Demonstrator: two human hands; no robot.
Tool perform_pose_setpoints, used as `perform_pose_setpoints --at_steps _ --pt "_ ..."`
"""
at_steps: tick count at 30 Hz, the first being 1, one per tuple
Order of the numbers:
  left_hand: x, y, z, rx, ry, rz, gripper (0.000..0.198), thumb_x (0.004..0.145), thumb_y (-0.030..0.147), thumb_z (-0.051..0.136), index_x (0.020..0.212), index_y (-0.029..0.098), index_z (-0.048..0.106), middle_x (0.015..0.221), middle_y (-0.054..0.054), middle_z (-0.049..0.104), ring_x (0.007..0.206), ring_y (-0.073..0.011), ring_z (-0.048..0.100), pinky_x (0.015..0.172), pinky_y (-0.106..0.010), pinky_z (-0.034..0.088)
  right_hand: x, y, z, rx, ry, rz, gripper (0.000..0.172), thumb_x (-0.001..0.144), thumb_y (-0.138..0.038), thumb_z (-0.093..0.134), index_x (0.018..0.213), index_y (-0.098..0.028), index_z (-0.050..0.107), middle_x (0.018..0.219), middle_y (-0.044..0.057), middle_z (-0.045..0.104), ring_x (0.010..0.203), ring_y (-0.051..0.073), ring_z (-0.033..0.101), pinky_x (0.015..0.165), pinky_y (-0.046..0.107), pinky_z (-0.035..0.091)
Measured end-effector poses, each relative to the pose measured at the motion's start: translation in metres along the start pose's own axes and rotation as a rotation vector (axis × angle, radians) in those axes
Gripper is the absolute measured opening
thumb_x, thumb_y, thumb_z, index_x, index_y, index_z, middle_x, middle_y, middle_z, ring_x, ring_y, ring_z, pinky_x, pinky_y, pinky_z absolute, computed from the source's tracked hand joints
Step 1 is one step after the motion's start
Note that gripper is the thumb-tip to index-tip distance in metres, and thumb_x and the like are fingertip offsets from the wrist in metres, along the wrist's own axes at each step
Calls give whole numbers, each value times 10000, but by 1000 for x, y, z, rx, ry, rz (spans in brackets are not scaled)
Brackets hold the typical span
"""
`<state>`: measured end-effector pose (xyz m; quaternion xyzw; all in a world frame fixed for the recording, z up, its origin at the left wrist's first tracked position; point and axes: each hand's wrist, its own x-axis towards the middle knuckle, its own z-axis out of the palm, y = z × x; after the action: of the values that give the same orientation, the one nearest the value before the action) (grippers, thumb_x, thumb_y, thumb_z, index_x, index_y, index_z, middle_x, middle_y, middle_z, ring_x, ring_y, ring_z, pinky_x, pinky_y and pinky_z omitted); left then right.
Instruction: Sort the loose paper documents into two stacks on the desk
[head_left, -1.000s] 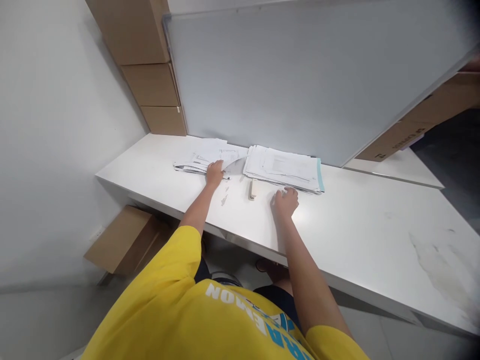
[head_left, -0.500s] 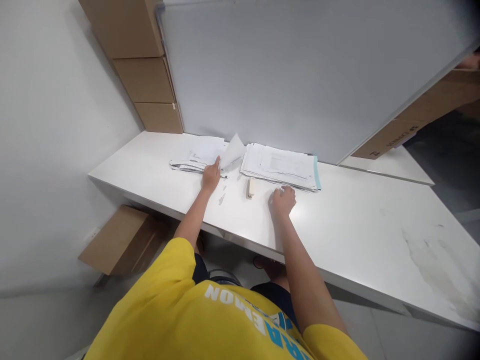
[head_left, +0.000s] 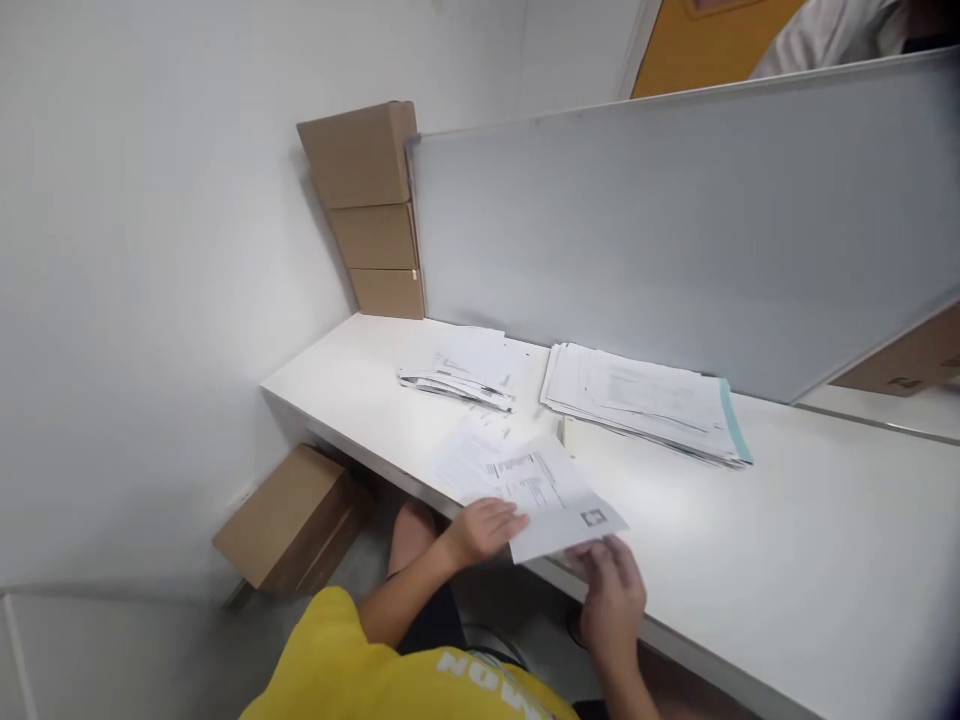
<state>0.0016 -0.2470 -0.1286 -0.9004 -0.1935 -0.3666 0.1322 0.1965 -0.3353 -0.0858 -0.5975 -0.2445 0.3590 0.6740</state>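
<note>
I hold a printed paper sheet (head_left: 536, 490) over the front edge of the white desk (head_left: 787, 560). My left hand (head_left: 480, 530) grips its near left edge, fingers curled onto it. At the sheet's near right corner my right hand (head_left: 613, 590) pinches it from below. Behind it lie two piles of papers: a smaller messy pile (head_left: 461, 378) on the left and a larger stack (head_left: 645, 400) with a blue-edged sheet on the right. A small beige stapler (head_left: 564, 432) peeks out just behind the held sheet.
A grey partition board (head_left: 675, 220) stands along the desk's back. Three stacked cardboard boxes (head_left: 371, 215) fill the back left corner by the white wall. Another cardboard box (head_left: 292, 520) sits on the floor under the desk's left end. Someone's sleeve (head_left: 825, 30) shows beyond the partition.
My left hand lifted a sheet off the left pile and drew it to the desk's front edge. My right hand left the right stack and took the sheet's corner. The view shifted up and left.
</note>
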Motion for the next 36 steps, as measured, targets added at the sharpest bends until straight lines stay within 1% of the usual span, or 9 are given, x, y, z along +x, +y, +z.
perform_pose_setpoints --at_steps 3,5,10,16,20,26,29,32,36 --pt "-4 35 10 -75 -76 -59 305 970 157 466 1217 152 646 1047 -83 775 1138 -171 684 1012 -354 543 -51 20 -3 187 -71 188 509 770 -544 725 1125 -208 581 706 -26 664 593 172 606 644 326 511" --pt "2 49 15 -120 -84 -80 315 964 166 447 1202 145 653 1118 -89 762 1186 -191 662 1030 -380 527 -59 26 -8 260 -65 232 629 744 -600 733 1207 -208 566 704 -26 669 568 172 601 601 320 509" --pt "36 54 17 -196 -136 47 358 957 135 424 1239 148 645 1259 -89 714 1304 -220 587 1081 -405 484 -34 2 -43 209 38 254 728 691 -613 750 1281 -216 591 1058 71 738 963 271 685 753 381 570" --pt "47 43 0 -205 -128 91 436 943 119 457 1364 139 569 1406 -128 616 1489 -263 356 1171 -454 388 -14 -20 -66 75 193 236 489 622 -445 797 1036 -219 666 875 32 739 939 271 686 763 363 571" --pt "28 36 -20 -146 -153 -188 485 943 140 470 1425 162 522 1459 -134 566 1525 -284 270 1202 -507 331 -7 -18 -62 23 23 211 422 656 -444 766 1004 -230 658 918 37 741 900 257 691 721 352 566" --pt "0 26 -51 -122 -419 -568 642 889 198 572 1511 192 417 1619 -119 349 1540 -378 174 1225 -642 175 15 -15 -57 -209 -171 281 457 607 -386 724 1017 -221 609 1033 81 737 917 281 683 718 380 565" --pt "-12 18 -61 -137 -268 -838 611 892 235 578 1486 187 443 1604 -140 369 1534 -373 199 1232 -618 182 23 -20 -58 -381 -148 211 511 650 -388 681 1121 -221 571 1071 97 729 965 284 681 776 392 567" --pt "-17 10 -65 -257 -42 -1122 502 931 268 523 1424 182 492 1496 -163 492 1437 -309 409 1193 -500 346 33 -27 -52 -507 -185 164 637 689 -376 648 1290 -218 509 1095 111 726 966 298 687 833 444 562" --pt "-8 1 -63 -360 32 -1226 421 918 287 545 1330 204 562 1380 -144 573 1315 -287 514 1133 -462 418 49 -30 -27 -601 -225 43 742 742 -359 599 1440 -201 403 1178 137 703 1012 323 666 905 508 535"
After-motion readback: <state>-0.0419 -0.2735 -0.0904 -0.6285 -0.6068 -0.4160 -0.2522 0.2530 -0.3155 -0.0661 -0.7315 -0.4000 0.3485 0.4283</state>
